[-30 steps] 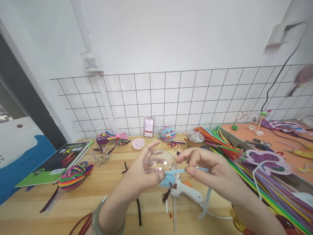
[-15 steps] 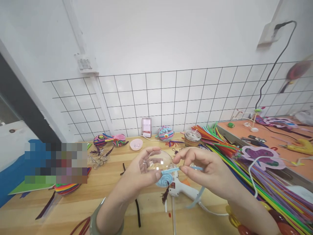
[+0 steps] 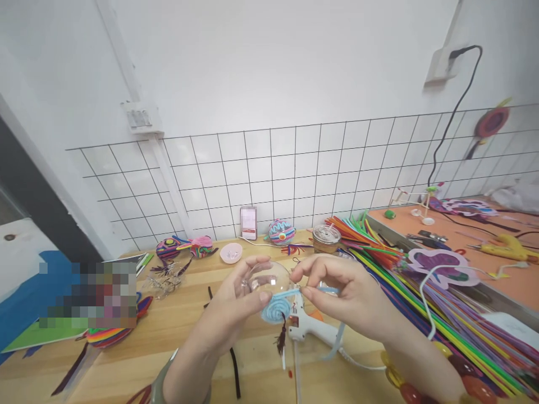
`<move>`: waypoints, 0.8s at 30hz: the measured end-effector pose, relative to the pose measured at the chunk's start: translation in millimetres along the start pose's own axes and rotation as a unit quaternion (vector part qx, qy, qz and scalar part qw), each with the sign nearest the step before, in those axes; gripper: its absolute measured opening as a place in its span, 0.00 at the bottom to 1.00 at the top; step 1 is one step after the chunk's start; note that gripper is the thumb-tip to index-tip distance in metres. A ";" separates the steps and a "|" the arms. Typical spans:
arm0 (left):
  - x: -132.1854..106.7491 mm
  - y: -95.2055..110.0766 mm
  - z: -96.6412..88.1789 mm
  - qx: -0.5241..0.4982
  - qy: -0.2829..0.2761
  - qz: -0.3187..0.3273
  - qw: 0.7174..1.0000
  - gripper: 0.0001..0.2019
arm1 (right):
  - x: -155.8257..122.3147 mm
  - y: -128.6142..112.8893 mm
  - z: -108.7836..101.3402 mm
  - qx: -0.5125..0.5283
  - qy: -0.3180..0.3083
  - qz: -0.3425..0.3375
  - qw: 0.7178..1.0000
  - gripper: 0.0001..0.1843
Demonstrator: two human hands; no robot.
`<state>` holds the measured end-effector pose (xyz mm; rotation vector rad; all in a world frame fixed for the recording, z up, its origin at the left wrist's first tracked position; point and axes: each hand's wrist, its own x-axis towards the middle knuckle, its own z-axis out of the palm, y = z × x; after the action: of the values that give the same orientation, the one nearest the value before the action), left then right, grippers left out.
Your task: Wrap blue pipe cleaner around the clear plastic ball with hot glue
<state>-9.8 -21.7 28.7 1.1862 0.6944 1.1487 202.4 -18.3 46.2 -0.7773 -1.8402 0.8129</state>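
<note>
My left hand [image 3: 229, 306] is closed around a clear plastic ball [image 3: 269, 276], gripping it by its left side. On the ball's lower part lies a light blue pipe cleaner coil [image 3: 276, 310], and a dark tassel [image 3: 281, 339] hangs below it. My right hand [image 3: 343, 289] pinches the free light blue pipe cleaner [image 3: 288, 293] between thumb and fingers. That strand runs from my left thumb to the right-hand pinch, and its tail droops beneath my right palm. Just under the hands a white glue gun [image 3: 311, 330] lies on the wooden table.
Bundles of coloured pipe cleaners [image 3: 379, 247] spread along the right. Behind the hands stand a pink bowl [image 3: 231, 253], a phone [image 3: 248, 223], a yarn-covered ball [image 3: 281, 232] and a lidded jar [image 3: 327, 238]. Yellow pliers [image 3: 505, 247] rest on the orange surface [image 3: 455, 230].
The head view has turned slightly to the right, so most things appear shifted left. Both hands keep the same hold on the ball and the pipe cleaner.
</note>
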 end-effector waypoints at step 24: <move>2.1 -4.8 -2.4 -0.010 0.004 -0.020 1.000 0.26 | 0.8 5.1 1.0 0.010 -0.005 -0.001 1.000 0.09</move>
<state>-9.9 -18.7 23.8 1.1461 0.7087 1.1244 202.0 -14.9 42.2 -0.7586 -1.8395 0.8342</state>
